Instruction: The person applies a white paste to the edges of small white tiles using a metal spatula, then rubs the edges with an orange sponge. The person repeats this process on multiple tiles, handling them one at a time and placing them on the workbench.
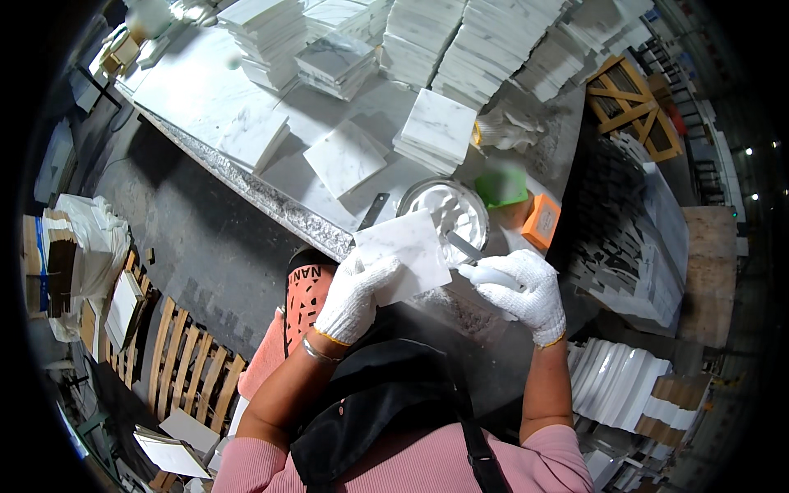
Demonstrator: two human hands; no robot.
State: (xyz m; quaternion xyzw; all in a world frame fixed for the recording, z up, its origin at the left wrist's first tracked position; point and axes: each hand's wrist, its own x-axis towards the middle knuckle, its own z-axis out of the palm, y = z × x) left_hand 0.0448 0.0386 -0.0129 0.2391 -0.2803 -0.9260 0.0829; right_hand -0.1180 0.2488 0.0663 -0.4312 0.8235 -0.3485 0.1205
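Note:
My left hand (349,302), in a white knitted glove, grips a square white marble tile (409,253) by its near left edge. My right hand (532,297), gloved alike, is closed round the pale handle of a putty knife (467,246). The knife's metal blade points up and left, over the near rim of a round tub (405,194) of white paste (450,209). The tile's upper right part overlaps the tub's near side. Whether the blade touches the paste, I cannot tell. A flat metal strip (374,211) lies on the worktable left of the tub.
Marble tile stacks (437,127) stand on the stone-topped worktable (308,123). Right of the tub are a green sponge-like block (502,188), an orange box (542,222) and a crumpled white glove (508,130). Wooden pallets (193,357) lie on the floor at left; a wooden crate (629,107) stands far right.

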